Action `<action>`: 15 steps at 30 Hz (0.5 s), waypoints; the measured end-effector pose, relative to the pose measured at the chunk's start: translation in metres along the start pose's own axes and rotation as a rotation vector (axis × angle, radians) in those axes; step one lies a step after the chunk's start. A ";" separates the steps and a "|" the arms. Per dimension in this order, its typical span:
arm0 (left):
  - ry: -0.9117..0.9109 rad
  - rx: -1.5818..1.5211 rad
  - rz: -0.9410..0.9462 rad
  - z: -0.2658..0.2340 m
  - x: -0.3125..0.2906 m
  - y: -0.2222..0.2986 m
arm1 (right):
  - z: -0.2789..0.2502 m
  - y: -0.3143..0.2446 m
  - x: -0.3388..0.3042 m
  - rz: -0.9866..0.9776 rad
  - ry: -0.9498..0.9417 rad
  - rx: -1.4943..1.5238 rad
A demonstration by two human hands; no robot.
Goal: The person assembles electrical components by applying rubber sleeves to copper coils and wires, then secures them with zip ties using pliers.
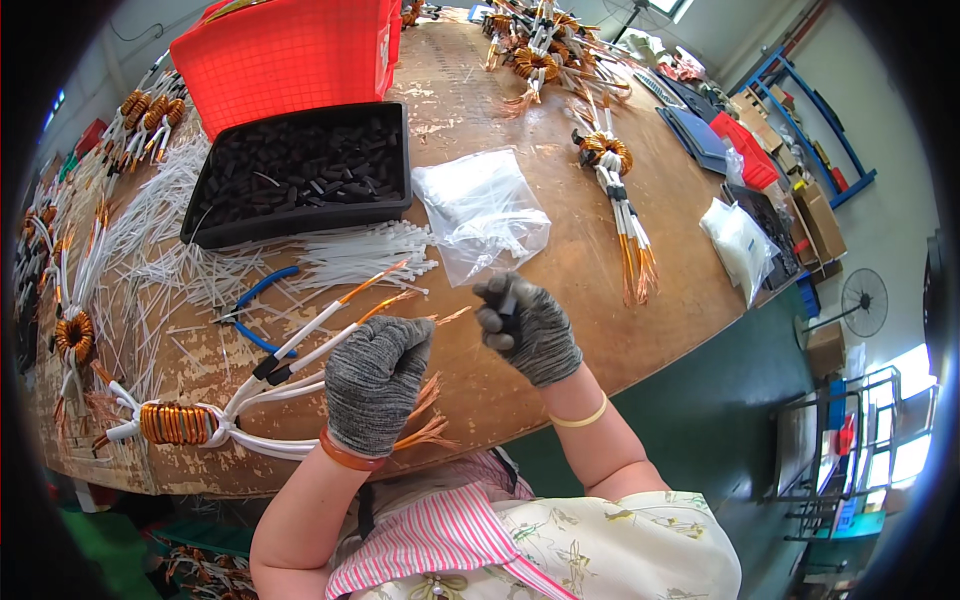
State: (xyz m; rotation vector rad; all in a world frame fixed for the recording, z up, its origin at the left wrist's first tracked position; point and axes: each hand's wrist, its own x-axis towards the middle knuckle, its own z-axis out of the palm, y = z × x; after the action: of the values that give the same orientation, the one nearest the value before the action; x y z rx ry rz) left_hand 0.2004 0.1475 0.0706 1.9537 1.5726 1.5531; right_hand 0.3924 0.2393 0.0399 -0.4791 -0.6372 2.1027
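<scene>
On the desk [595, 315], a copper coil [178, 424] is lying at near left.
The left hand [378, 383] is clenching its white wires [318, 322]; the right hand [528, 330] is grasping a small black tube [508, 305].

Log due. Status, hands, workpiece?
Grey-gloved left hand closed on white wire lead; grey-gloved right hand grips short black tube. Orange copper coil on wooden table. Blue-handled cutters beyond coil.

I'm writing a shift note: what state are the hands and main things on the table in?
Left hand: gloved, closed on a lead
Right hand: gloved, closed on a black piece
Pliers: handles spread open
Black tray: full of black pieces
Clear bag: lying down, opening unclear
White ties: loose, spread out
Front coil: lying, copper-wound
Copper ends: bare, frayed
</scene>
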 end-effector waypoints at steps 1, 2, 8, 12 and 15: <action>-0.002 -0.002 0.000 0.001 0.000 0.001 | 0.000 0.003 -0.001 0.054 -0.064 0.060; -0.002 0.002 -0.002 0.001 0.000 0.001 | -0.001 0.006 -0.001 0.111 -0.129 0.121; -0.002 0.002 0.000 0.001 0.000 0.000 | 0.009 0.007 -0.003 0.149 -0.006 -0.157; -0.005 0.013 0.021 0.002 0.001 0.001 | 0.001 0.011 -0.004 0.134 0.068 -0.152; -0.006 0.010 0.014 0.002 0.001 0.001 | 0.006 0.014 -0.005 0.111 0.117 -0.223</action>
State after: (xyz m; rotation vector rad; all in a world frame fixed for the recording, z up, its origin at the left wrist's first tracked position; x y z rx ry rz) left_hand 0.2024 0.1485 0.0712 1.9764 1.5710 1.5467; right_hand 0.3832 0.2267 0.0366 -0.7724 -0.7970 2.0989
